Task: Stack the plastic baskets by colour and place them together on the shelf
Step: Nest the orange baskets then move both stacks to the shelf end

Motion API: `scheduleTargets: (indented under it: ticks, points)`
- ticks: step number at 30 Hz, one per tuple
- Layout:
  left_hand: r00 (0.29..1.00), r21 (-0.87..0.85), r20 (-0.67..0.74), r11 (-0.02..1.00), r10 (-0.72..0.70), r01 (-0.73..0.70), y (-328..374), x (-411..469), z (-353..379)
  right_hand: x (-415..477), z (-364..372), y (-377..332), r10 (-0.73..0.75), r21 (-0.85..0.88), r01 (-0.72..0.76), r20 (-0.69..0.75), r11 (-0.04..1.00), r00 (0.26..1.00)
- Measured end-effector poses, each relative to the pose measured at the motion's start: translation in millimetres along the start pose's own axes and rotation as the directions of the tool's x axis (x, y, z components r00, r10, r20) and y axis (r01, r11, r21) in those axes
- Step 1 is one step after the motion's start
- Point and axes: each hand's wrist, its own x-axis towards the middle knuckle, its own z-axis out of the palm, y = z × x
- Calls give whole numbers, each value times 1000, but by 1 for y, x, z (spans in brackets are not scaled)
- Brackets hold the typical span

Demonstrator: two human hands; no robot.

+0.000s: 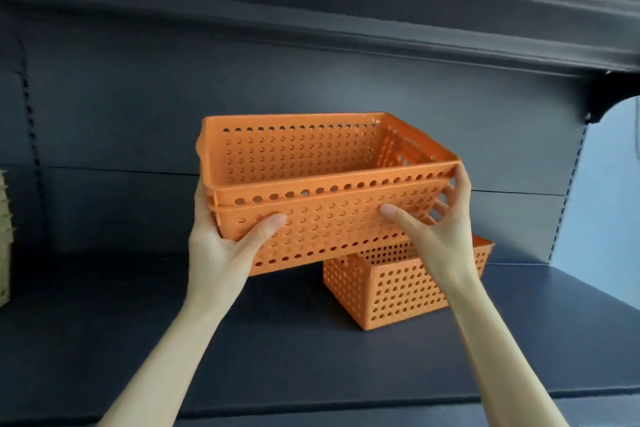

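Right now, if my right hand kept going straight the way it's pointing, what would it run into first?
Your right hand, gripping the nested orange perforated plastic baskets, points forward and up: probably the dark back panel first. The smaller orange basket sits lower; depth is unclear.

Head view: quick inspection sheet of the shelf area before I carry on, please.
Surface: dark shelf, one basket standing on it.
Job's things: two nested orange baskets held up, tilted; small orange basket on the shelf, partly hidden behind them.
Clutter: beige stack at the left edge, unclear what.
Hands: left hand grips the nested pair's left end; right hand grips its right end.
Cables: nothing seen.
Surroundings: dark back panel; upper shelf overhead.
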Motion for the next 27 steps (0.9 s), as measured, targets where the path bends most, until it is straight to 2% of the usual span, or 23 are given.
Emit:
scheduleTargets:
  ticks: [6, 14, 18, 22, 27]
  points:
    - [997, 104, -52, 993, -53, 58, -3, -19, 102, 34, -89, 48, 16, -2, -16, -4, 1000, 1000]
    - [993, 190, -37, 974, -115, 120, -16, -22, 184, 70, -140, 100, 81, 5, -81, -7, 997, 997]
    - [993, 250, 5, 961, -121, 116, -23, -20, 199, 79, -152, 119, 119, -5, -119, -10, 993, 993]
    - [987, 320, -30, 933, -161, 162, -35, -30, 197, 77, -154, 129, 157, -4, -157, 71, 988, 985]
    - [956, 207, 32, 937, -293, 280, -47, -62, 188, 55, -157, 141, 251, -27, -250, 107, 968, 962]
